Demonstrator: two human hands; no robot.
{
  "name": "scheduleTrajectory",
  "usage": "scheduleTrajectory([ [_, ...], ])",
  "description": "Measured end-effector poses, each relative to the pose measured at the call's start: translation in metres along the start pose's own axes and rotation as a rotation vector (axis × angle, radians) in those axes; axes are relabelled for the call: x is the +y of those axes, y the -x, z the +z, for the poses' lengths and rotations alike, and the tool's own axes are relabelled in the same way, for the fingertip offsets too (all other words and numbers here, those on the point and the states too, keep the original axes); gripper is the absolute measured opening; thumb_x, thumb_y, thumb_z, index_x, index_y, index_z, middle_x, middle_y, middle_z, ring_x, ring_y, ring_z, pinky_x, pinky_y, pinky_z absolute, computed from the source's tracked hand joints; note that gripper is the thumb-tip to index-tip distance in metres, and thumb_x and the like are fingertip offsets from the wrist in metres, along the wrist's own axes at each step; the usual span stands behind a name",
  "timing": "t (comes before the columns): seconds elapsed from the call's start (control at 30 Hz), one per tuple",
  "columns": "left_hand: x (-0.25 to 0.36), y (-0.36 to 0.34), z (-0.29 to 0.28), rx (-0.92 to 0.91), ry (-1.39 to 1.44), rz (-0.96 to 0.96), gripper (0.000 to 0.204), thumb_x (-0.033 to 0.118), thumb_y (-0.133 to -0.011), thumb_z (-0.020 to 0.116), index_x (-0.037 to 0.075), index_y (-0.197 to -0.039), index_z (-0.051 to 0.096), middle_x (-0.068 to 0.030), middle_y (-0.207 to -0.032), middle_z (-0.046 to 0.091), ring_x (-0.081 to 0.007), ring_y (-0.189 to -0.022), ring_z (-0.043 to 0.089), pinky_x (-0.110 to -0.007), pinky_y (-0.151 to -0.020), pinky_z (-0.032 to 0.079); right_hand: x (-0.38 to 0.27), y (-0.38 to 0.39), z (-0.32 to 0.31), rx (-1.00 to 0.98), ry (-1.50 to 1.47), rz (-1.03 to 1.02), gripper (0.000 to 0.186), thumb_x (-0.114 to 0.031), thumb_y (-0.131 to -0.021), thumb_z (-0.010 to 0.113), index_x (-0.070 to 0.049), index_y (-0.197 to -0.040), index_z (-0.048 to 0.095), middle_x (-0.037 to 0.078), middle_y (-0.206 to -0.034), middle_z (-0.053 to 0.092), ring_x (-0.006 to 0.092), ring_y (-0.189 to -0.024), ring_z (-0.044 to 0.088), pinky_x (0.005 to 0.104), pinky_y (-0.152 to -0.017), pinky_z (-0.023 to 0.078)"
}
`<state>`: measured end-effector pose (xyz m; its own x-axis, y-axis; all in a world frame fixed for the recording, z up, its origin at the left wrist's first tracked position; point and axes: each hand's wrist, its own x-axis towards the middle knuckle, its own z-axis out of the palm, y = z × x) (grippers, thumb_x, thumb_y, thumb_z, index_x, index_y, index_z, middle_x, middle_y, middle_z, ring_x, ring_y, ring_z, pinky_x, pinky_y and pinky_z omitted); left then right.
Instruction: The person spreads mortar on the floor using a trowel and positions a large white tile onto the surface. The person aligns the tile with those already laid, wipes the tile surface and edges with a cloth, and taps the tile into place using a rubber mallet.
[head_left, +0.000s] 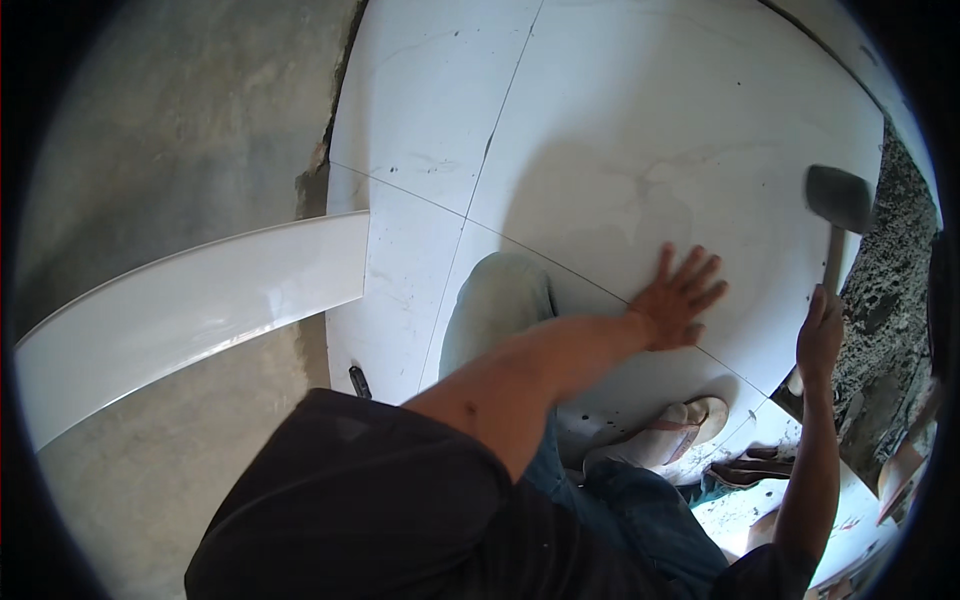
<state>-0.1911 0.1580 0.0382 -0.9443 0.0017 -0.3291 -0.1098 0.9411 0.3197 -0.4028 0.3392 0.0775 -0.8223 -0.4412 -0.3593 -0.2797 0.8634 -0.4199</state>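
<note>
My left hand (pixel 680 300) lies with its fingers spread on a large white floor tile (pixel 620 180), close to the joint with the nearer tile. On the right, my right hand (pixel 820 342) is closed around the wooden handle of a mallet (pixel 838 198). The mallet's dark, blocky head points away from me, over the right edge of the tile. Whether the head touches the tile, I cannot tell. My knee rests over the tile joints left of my left hand.
Rough grey mortar (pixel 885 290) borders the tiles on the right. At the left, a long white tile strip (pixel 215 290) juts across a grey concrete surface (pixel 190 120). A small black object (pixel 360 382) lies near it. My sandalled foot (pixel 665 440) is below, with dark items (pixel 752 468) beside it.
</note>
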Motion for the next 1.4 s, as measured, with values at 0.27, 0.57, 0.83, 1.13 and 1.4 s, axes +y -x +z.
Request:
scheduleTrajectory([
  [0.27,0.04,-0.023,0.018,0.057,0.031,0.247,0.063,0.058,-0.092,0.038,0.03,-0.148,0.029,-0.0069,-0.158,0.015,-0.0344,-0.146,0.007,-0.069,-0.109,0.009,0.012,-0.011,-0.006,0.018,-0.076,0.043,0.06,-0.049,-0.099,0.039,0.007,-0.108,0.058,0.027,-0.09,0.064,0.0378,-0.085,0.065,0.0452,-0.074,0.049],
  [0.57,0.05,-0.038,0.021,-0.035,-0.086,0.5,0.058,0.048,-0.093,0.045,0.03,-0.146,0.033,-0.0044,-0.157,0.019,-0.0308,-0.146,0.01,-0.067,-0.111,0.012,0.021,-0.012,-0.028,0.101,0.344,-0.251,0.046,-0.041,-0.097,0.045,0.002,-0.108,0.059,0.026,-0.095,0.063,0.0408,-0.086,0.062,0.0486,-0.075,0.047],
  [0.83,0.082,-0.057,0.024,-0.068,-0.188,0.636,0.051,0.042,-0.098,0.039,0.031,-0.147,0.031,-0.0007,-0.157,0.019,-0.0284,-0.145,0.014,-0.066,-0.11,0.016,0.007,-0.011,-0.053,-0.064,-0.161,-0.008,0.052,-0.049,-0.096,0.049,0.003,-0.097,0.055,0.025,-0.08,0.066,0.0415,-0.078,0.066,0.0478,-0.068,0.052],
  [1.13,0.081,-0.056,0.022,-0.034,-0.092,0.642,0.054,0.039,-0.094,0.049,0.033,-0.145,0.034,-0.0022,-0.157,0.015,-0.0286,-0.144,0.012,-0.067,-0.11,0.016,0.006,-0.018,-0.052,-0.009,0.021,-0.021,0.064,-0.057,-0.095,0.043,0.005,-0.095,0.055,0.027,-0.073,0.064,0.0443,-0.076,0.065,0.0499,-0.068,0.052],
  [1.4,0.08,-0.06,0.017,-0.008,-0.172,0.611,0.061,0.05,-0.091,0.048,0.032,-0.146,0.031,-0.0033,-0.158,0.015,-0.0312,-0.145,0.009,-0.069,-0.109,0.011,-0.016,-0.043,-0.052,0.14,-0.093,-0.116,0.055,-0.055,-0.093,0.047,-0.001,-0.097,0.056,0.028,-0.074,0.063,0.0475,-0.076,0.063,0.0532,-0.067,0.05],
])
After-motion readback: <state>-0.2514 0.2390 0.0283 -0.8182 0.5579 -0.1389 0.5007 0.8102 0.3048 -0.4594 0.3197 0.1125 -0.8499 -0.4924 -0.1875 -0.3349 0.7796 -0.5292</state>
